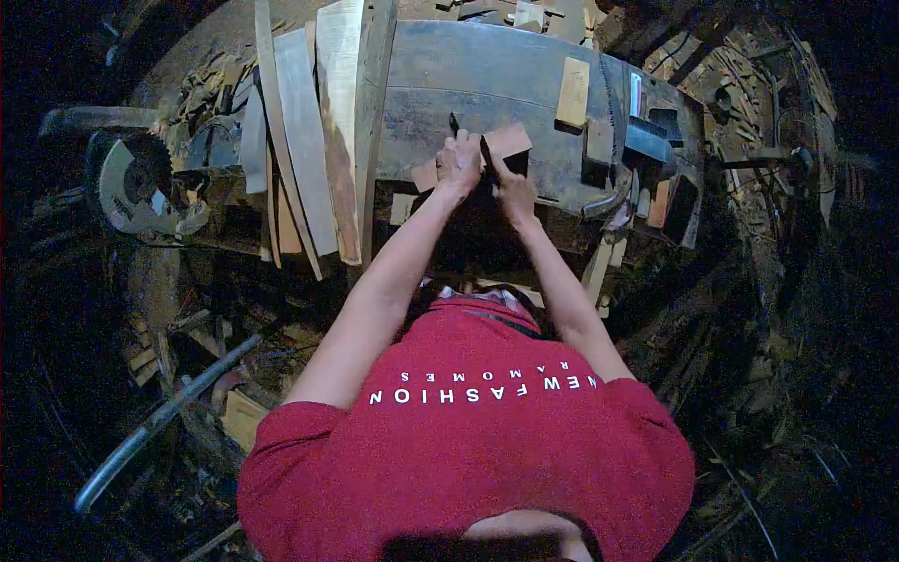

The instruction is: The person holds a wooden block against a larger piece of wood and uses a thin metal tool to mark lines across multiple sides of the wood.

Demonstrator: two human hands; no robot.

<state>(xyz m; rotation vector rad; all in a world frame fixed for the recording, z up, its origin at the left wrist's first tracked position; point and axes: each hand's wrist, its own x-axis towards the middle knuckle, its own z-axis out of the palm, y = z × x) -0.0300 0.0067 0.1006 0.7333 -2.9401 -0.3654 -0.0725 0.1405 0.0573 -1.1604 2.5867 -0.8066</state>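
Both hands are at a short, pinkish-brown piece of wood that lies slantwise near the front edge of the dark workbench. My left hand is closed over the middle of that piece, fingers curled. A small dark, thin object sticks up just beyond its knuckles. Close beside it, my right hand is closed too, its index finger stretched along a dark, narrow object between the hands. I cannot tell what this dark object is. Part of the wood is hidden under the fingers.
Long boards lie across the bench's left side. To the right are a light wooden block, a blue-grey metal-looking block and a reddish wood piece. A toothed circular blade stands at left; a metal pipe slants below it.
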